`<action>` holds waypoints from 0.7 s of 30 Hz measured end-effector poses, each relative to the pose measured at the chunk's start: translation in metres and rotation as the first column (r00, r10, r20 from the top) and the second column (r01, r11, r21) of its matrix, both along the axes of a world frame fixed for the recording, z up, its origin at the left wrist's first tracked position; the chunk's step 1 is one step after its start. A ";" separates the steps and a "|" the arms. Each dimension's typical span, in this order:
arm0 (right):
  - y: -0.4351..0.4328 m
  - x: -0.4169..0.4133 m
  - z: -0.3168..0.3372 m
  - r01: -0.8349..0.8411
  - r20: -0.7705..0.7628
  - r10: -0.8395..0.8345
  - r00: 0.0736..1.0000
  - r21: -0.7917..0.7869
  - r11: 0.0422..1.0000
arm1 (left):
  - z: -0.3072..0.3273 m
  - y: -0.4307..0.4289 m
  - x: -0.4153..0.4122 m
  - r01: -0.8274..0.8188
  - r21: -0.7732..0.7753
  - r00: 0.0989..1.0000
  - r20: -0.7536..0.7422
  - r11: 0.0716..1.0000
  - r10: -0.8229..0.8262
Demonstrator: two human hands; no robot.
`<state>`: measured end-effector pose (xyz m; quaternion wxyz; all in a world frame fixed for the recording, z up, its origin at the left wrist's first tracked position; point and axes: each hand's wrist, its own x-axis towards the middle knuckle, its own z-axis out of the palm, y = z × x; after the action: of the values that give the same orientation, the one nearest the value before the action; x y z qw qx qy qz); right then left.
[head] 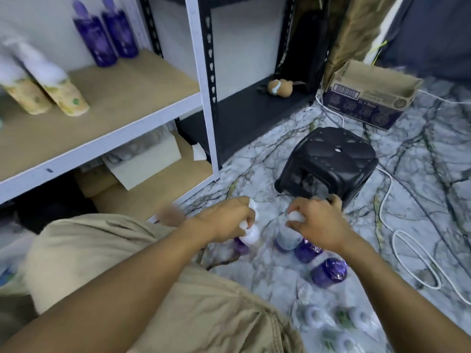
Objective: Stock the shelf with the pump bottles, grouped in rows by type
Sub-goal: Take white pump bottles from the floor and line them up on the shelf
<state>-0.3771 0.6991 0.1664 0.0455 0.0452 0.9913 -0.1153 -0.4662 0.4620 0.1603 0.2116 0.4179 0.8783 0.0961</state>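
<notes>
Over a khaki knee (114, 250), the left hand (226, 217) grips the pump of a purple bottle (242, 247), the right hand (318, 220) that of a second bottle (285, 240). Four shelved bottles (107, 39) stand sorted; spare bottles (328, 272) wait on the floor (254, 161).

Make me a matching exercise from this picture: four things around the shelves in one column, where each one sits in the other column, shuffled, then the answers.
Things
1. plush toy
2. black stool
3. cardboard box
4. yellow bottles

Places
A. tan shelf board, left
B. floor, far right, by the curtain
C. black bottom shelf
D. floor, just past the right hand

Pairs: 1-C, 2-D, 3-B, 4-A
</notes>
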 end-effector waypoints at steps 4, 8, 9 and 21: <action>-0.036 -0.055 0.052 -0.099 -0.105 0.099 0.990 0.001 0.995 | 0.057 -0.048 -0.031 -0.051 0.010 0.985 -0.167 0.999 0.052; -0.087 -0.111 0.112 -0.218 -0.223 0.220 0.949 0.034 0.975 | 0.125 -0.104 -0.056 -0.133 -0.010 0.943 -0.308 0.991 0.123; -0.101 -0.124 0.126 -0.245 -0.254 0.246 0.935 0.038 0.969 | 0.142 -0.119 -0.061 -0.160 -0.011 0.930 -0.338 0.987 0.147; -0.277 -0.248 0.246 -0.519 -0.427 0.481 0.765 0.032 0.854 | 0.268 -0.295 -0.080 -0.517 0.034 0.725 -0.514 0.855 0.459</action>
<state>-0.6250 0.4223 0.4120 -0.1380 -0.2487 0.9470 -0.1494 -0.5463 0.1669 0.4288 -0.0353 0.1694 0.9848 -0.0135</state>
